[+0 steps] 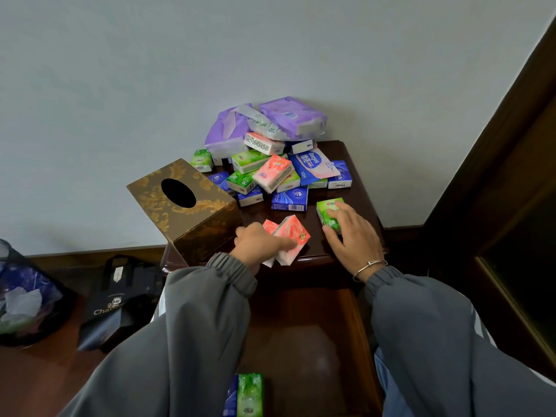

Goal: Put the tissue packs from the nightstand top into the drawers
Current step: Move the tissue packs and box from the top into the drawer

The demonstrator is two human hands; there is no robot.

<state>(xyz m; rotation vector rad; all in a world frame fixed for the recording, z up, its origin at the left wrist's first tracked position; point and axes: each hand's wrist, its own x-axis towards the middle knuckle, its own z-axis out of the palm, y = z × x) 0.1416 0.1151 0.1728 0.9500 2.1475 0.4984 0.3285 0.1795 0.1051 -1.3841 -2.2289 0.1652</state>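
A heap of tissue packs (270, 167) in green, pink, blue and purple covers the back of the dark wooden nightstand (355, 176). My left hand (258, 245) grips two pink packs (290, 239) at the front edge of the top. My right hand (352, 233) rests on a green pack (326, 210) near the right edge, fingers curled over it. Below, the top drawer (301, 341) stands pulled out, with a green pack (249, 392) and a blue pack (231, 398) lying at its front left.
A gold-patterned tissue box (186, 206) fills the nightstand's left side. On the floor to the left sit a black bag (120, 302) and a mesh bin (24, 296) with rubbish. A dark wooden frame (496, 191) rises at the right. A pale wall is behind.
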